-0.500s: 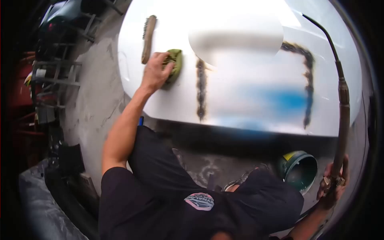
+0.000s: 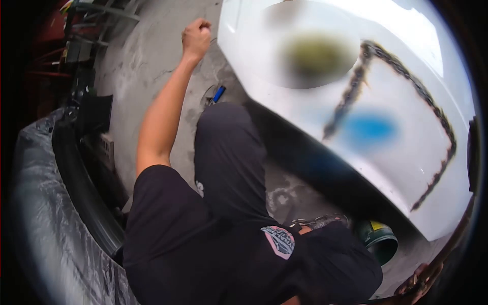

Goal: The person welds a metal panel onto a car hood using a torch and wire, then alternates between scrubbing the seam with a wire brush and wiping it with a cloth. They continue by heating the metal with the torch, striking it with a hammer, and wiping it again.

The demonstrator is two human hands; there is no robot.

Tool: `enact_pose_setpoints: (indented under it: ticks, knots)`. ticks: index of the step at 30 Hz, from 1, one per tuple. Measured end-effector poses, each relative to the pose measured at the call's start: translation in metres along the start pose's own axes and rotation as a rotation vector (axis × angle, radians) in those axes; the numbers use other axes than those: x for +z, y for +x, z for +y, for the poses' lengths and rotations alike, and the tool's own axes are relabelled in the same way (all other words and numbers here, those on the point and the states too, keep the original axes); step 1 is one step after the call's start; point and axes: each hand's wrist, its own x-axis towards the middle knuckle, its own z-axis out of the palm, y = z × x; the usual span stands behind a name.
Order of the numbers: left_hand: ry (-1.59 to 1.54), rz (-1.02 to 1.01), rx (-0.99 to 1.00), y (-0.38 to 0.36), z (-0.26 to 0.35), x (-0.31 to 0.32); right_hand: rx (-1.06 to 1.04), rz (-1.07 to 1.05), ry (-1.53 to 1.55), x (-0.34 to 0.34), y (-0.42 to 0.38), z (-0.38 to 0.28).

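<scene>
My left hand [image 2: 197, 38] is raised over the concrete floor, left of the white car panel [image 2: 284, 96]. Its fingers are curled into a fist, and nothing shows in them. A blurred olive-green cloth [image 2: 317, 58] lies on the panel, apart from this hand. Dark, charred seam lines [image 2: 349, 96] run across the white surface, with a blurred blue patch [image 2: 370, 128] between them. At the lower right edge, my right hand [image 2: 419, 282] is wrapped round the handle of a gas torch [image 2: 457, 226]. The torch's far end is out of view.
A blue-handled tool [image 2: 218, 94] lies on the concrete floor [image 2: 137, 66] by my knee. Below the panel's near edge is a dark green bucket [image 2: 380, 241]. Plastic sheeting [image 2: 38, 203] and a black curved part [image 2: 76, 178] stand at left, with metal stands [image 2: 107, 18] farther off.
My left hand has let go of the green cloth and moved off the panel, over the floor. The view has turned left, so the panel appears farther right. My right hand still grips the torch.
</scene>
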Motion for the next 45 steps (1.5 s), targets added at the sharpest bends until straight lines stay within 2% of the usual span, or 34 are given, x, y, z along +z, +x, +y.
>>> enact_pose_setpoints:
  ticks: [1, 4, 5, 6, 7, 9, 10, 11, 12, 13, 14, 15, 16, 18, 19, 20, 22, 23, 25, 26, 28, 29, 31, 32, 34, 35, 36, 38, 41, 42, 44, 45]
  knots:
    - [0.062, -0.016, -0.103, -0.020, -0.038, -0.010, 0.030, -0.001, 0.000, 0.012, 0.011, 0.004]
    - [0.269, -0.111, -0.254, -0.098, -0.152, -0.018, -0.561, 0.368, -2.219, 0.072, 0.041, 0.028]
    - [0.259, -0.186, -0.329, -0.127, -0.175, -0.018, -0.561, 0.590, -2.078, 0.039, 0.029, 0.018]
    - [0.273, -0.294, -0.354, -0.151, -0.183, -0.016, -0.596, 0.412, -2.124, 0.074, 0.050, 0.024]
    - [0.302, -0.367, -0.310, -0.173, -0.193, -0.008, -0.584, 0.406, -2.147, 0.091, 0.059, 0.023]
    - [0.260, -0.425, -0.292, -0.180, -0.175, 0.002, -0.450, 0.308, -2.001, 0.108, 0.067, 0.014]
    - [0.234, -0.472, -0.261, -0.181, -0.163, 0.004, -0.120, 0.657, -1.242, 0.044, 0.023, -0.047]
    - [0.248, -0.497, -0.270, -0.187, -0.166, 0.007, -0.471, 0.736, -1.700, 0.122, 0.065, 0.033]
    - [0.235, -0.541, -0.245, -0.191, -0.179, 0.017, -0.391, 0.922, -1.300, 0.158, 0.081, 0.040]
    - [0.151, -0.660, -0.229, -0.193, -0.201, 0.027, -0.399, 0.861, -1.129, 0.148, 0.066, 0.026]
    - [0.090, -0.672, -0.212, -0.202, -0.232, 0.042, -0.288, 0.845, -1.156, 0.162, 0.055, 0.020]
    - [0.007, -0.646, -0.245, -0.204, -0.249, 0.055, -0.432, 0.778, -1.145, 0.190, 0.065, 0.037]
    - [0.053, -0.699, -0.389, -0.188, -0.231, 0.046, -0.314, 0.668, -1.153, 0.193, 0.054, 0.027]
    - [0.039, -0.486, -0.172, -0.187, -0.258, 0.046, -0.304, 0.477, -1.197, 0.210, 0.048, 0.023]
    - [0.014, -0.388, -0.079, -0.185, -0.271, 0.035, -0.299, 0.516, -1.193, 0.220, 0.042, 0.023]
    - [0.003, -0.406, -0.057, -0.176, -0.272, 0.026, -0.289, 0.520, -1.199, 0.230, 0.038, 0.023]
    - [-0.589, -0.339, -0.743, -0.152, -0.259, -0.001, -0.275, 0.523, -1.203, 0.234, 0.027, 0.022]
    - [-0.574, -0.351, -0.739, -0.134, -0.242, -0.019, -0.284, 0.531, -1.180, 0.227, 0.022, 0.020]
    - [-0.928, -0.138, -0.862, -0.105, -0.189, -0.045, -0.274, 0.528, -1.145, 0.215, 0.013, 0.019]
    - [-0.917, -0.146, -0.860, -0.094, -0.170, -0.053, -0.266, 0.535, -1.135, 0.209, 0.014, 0.024]
    - [-1.198, -0.181, -0.763, -0.071, -0.130, -0.075, -0.302, 0.531, -1.082, 0.201, 0.023, 0.035]
    - [-1.188, -0.159, -0.752, -0.060, -0.103, -0.085, -0.302, 0.507, -1.031, 0.186, 0.028, 0.035]
    - [-1.436, -0.284, -0.561, -0.048, -0.042, -0.097, -0.290, 0.473, -0.949, 0.161, 0.036, 0.036]
    - [-1.425, -0.266, -0.550, -0.046, -0.011, -0.097, -0.297, 0.423, -0.942, 0.150, 0.044, 0.036]
    - [-1.476, -0.364, -0.446, -0.051, 0.047, -0.087, -0.318, 0.370, -0.929, 0.127, 0.052, 0.031]
    - [-1.387, -0.412, -0.342, -0.056, 0.071, -0.081, -0.329, 0.354, -0.917, 0.113, 0.055, 0.027]
    - [-1.371, -0.395, -0.332, -0.060, 0.093, -0.075, -0.352, 0.339, -0.903, 0.099, 0.057, 0.025]
    - [-1.064, -0.565, -0.255, -0.071, 0.135, -0.064, -0.337, 0.311, -0.851, 0.081, 0.061, 0.017]
    - [-1.166, -0.581, -0.278, -0.089, 0.208, -0.041, -0.310, 0.298, -0.828, 0.051, 0.060, 0.002]
    - [-1.167, -0.630, -0.202, -0.093, 0.220, -0.031, -0.304, 0.277, -0.814, 0.041, 0.061, -0.002]
    - [-1.210, -0.641, -0.249, -0.107, 0.255, -0.007, -0.328, 0.240, -0.808, 0.019, 0.062, -0.014]
    - [-1.160, -0.732, -0.186, -0.112, 0.261, 0.004, -0.307, 0.247, -0.807, 0.015, 0.063, -0.019]
